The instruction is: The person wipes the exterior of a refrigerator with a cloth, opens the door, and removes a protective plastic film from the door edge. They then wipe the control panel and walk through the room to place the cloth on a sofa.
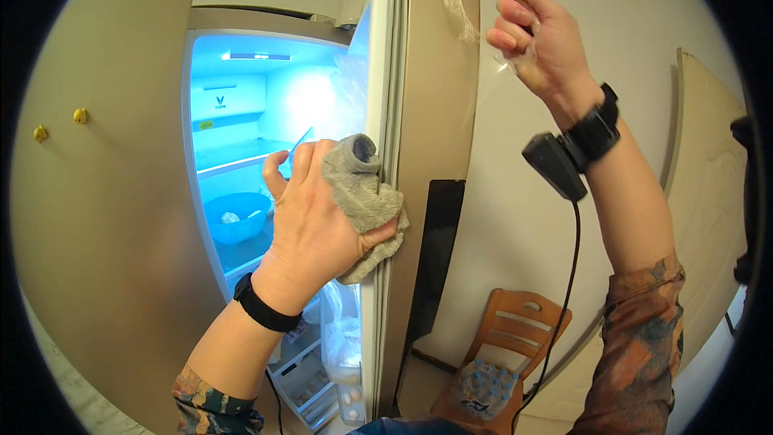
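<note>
My left hand (317, 217) grips a grey cloth (368, 193) at the inner edge of the open refrigerator door (438, 121). Part of the cloth lies against the door's gasket (388, 115), with my thumb over a lower fold. Up at the right, my right hand (537, 42) has its fingers curled around a crumpled strip of clear plastic film (456, 3). The strip stretches from the top of the door's outer face to my fingers. Inside the lit refrigerator compartment (290, 96), a blue plastic basket (238, 235) holds some whitish items.
A second refrigerator door (109, 211) with small yellow figures stands at the left. Eggs (317, 382) and plastic bags (344, 338) sit low inside. A wooden chair (513, 323) bears a pack of bottles (486, 386). A black cable (570, 278) hangs from my right wrist device.
</note>
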{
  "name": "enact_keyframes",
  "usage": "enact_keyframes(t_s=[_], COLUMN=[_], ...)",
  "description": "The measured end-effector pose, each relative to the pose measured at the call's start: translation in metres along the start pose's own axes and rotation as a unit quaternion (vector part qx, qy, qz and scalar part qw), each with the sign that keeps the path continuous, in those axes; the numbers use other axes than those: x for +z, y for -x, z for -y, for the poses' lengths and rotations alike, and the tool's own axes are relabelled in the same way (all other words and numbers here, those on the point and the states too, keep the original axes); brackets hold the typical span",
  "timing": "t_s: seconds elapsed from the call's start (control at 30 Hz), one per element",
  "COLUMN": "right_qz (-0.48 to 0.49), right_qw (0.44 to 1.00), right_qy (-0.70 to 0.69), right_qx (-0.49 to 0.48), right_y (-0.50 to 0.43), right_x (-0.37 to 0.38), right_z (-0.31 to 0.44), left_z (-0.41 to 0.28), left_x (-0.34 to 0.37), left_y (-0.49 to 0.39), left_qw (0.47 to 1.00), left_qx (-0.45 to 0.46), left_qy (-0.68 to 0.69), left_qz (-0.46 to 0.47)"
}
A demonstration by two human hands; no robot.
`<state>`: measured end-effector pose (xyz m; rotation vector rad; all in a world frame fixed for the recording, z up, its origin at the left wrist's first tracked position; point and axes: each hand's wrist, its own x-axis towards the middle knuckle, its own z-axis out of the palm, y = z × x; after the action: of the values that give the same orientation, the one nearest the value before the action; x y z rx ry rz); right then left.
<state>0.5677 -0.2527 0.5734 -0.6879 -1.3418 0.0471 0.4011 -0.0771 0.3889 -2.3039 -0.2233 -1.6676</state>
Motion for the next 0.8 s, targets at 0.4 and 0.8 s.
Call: enact_keyframes(t_s=[0.4,0.8], right_qz=[-0.014,-0.018], right_qw=[0.975,0.668], right_qy=[0.216,0.718], right_qx=[-0.040,-0.194], right_y=[0.089,0.053], right_x=[-0.023,0.026], right_z=[0.052,-0.026], left_z=[0.049,-0.004], left_x=[-0.008,-0.003], left_y=[0.012,-0.004], left_qw=[1.000,1.000], left_qx=[0.009,0.002], left_qy=[-0.007,-0.008], left_qz=[-0.021,-0.004])
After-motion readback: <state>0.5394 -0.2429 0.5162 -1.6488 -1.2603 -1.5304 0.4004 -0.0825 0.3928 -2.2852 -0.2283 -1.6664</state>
